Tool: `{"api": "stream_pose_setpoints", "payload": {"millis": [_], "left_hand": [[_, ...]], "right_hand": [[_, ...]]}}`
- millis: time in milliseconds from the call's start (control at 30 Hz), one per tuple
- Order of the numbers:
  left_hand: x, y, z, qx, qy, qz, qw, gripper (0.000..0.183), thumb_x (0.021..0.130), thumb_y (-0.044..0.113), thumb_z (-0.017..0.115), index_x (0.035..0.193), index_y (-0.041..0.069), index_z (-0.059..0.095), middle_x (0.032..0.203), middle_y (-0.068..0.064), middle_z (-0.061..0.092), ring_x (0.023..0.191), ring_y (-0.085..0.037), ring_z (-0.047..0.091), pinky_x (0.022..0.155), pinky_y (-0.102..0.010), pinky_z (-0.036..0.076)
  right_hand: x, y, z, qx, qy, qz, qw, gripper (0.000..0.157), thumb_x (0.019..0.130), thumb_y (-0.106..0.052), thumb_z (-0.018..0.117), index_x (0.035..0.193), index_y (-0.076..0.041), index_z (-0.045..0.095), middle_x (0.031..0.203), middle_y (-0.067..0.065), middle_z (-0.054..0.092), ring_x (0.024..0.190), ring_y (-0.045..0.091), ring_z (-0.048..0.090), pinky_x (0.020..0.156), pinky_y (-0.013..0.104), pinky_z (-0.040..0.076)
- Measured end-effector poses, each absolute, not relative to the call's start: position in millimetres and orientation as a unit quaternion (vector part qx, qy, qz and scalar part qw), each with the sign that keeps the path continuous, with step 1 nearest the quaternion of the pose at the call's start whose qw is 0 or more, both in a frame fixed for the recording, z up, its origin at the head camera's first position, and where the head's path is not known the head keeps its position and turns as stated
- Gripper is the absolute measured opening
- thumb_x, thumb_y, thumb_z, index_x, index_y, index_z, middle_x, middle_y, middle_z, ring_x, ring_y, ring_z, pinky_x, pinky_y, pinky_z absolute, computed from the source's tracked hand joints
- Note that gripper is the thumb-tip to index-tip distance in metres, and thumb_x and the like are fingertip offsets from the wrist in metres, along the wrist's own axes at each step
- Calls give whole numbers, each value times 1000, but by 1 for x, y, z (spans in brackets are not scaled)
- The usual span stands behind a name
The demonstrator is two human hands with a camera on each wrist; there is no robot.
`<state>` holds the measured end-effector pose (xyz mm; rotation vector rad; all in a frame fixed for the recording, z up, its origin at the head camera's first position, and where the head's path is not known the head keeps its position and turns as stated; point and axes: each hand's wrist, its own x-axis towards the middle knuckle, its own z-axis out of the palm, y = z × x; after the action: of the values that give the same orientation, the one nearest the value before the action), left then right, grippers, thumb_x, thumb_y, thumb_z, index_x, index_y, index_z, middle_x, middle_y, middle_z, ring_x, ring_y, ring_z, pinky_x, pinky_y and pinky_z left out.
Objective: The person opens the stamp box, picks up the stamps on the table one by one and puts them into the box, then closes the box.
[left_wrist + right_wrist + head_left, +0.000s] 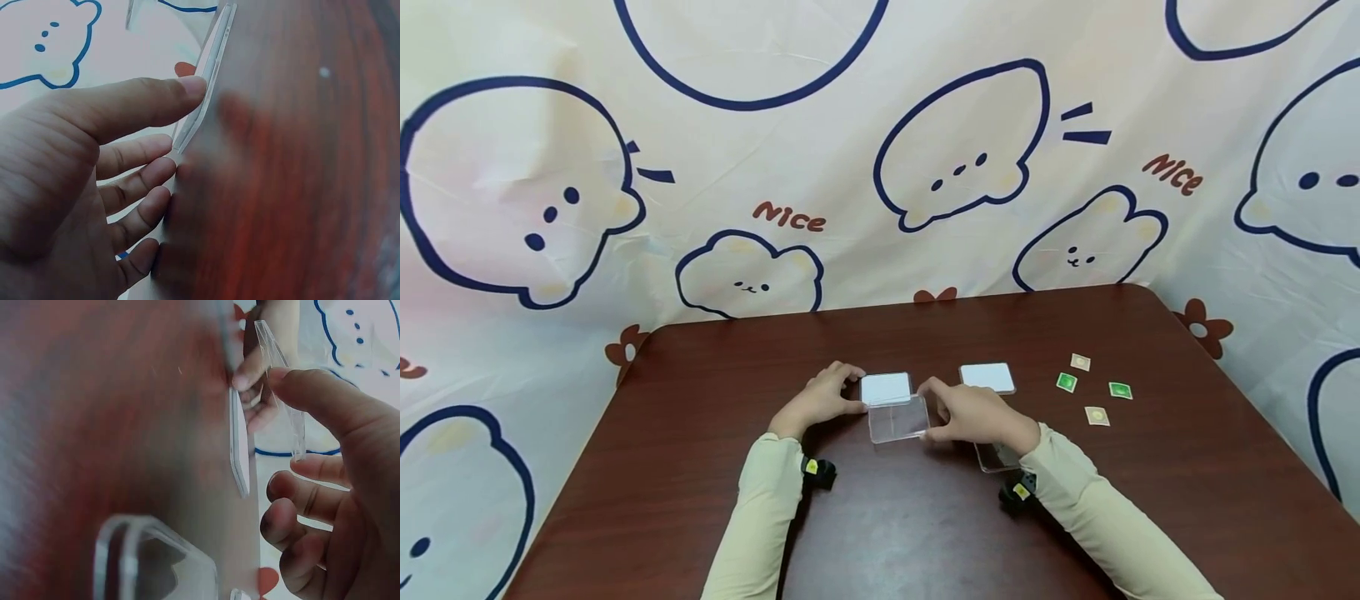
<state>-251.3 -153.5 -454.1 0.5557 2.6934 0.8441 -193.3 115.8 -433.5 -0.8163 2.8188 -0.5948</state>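
A shallow flat case with a white top face lies on the table, steadied by my left hand. The thumb touches its near edge, and the index fingertip reaches the far corner. My right hand pinches a clear plastic lid between thumb and fingertip. In the right wrist view the lid is tilted and raised above the white case. A second white case lies beyond my right hand. Another clear lid is partly hidden below my right wrist.
Several small square pieces, such as a green one and a beige one, lie on the right of the brown table. A printed cloth hangs behind the table and along both sides.
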Motion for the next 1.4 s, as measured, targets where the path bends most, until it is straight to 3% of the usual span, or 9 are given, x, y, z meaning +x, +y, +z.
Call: {"api": "stream_pose_setpoints", "payload": {"millis": [400, 733, 1033, 1400], "left_hand": [[-253, -152, -458, 187, 929, 292, 131, 52, 84, 28, 75, 129, 12, 55, 126, -9, 52, 116, -27, 49, 103, -52, 32], [-253, -152, -460, 183, 930, 293, 127, 50, 83, 29, 76, 127, 13, 56, 123, -8, 52, 115, -26, 49, 102, -51, 33], [-253, -152, -459, 182, 930, 293, 125, 50, 82, 28, 76, 126, 12, 57, 121, -8, 52, 113, -26, 49, 102, -51, 33], [-253, -153, -459, 180, 928, 301, 127, 50, 82, 28, 77, 126, 12, 57, 121, -8, 52, 112, -25, 50, 102, -50, 33]], "right_hand": [[-163, 108, -438, -287, 938, -176, 76, 54, 77, -51, 74, 118, -23, 52, 60, -14, 47, 49, -1, 41, 43, 22, 31], [-149, 96, -449, -287, 946, -131, 76, 57, 77, -56, 72, 118, -20, 54, 58, -12, 45, 49, 3, 42, 44, 25, 33], [-147, 92, -449, -266, 953, -119, 87, 60, 78, -53, 74, 122, -17, 55, 65, -7, 54, 56, 7, 47, 50, 28, 37], [-146, 96, -452, -246, 953, -145, 96, 62, 76, -48, 77, 126, -16, 56, 61, -10, 45, 52, 5, 40, 45, 26, 32]]}}
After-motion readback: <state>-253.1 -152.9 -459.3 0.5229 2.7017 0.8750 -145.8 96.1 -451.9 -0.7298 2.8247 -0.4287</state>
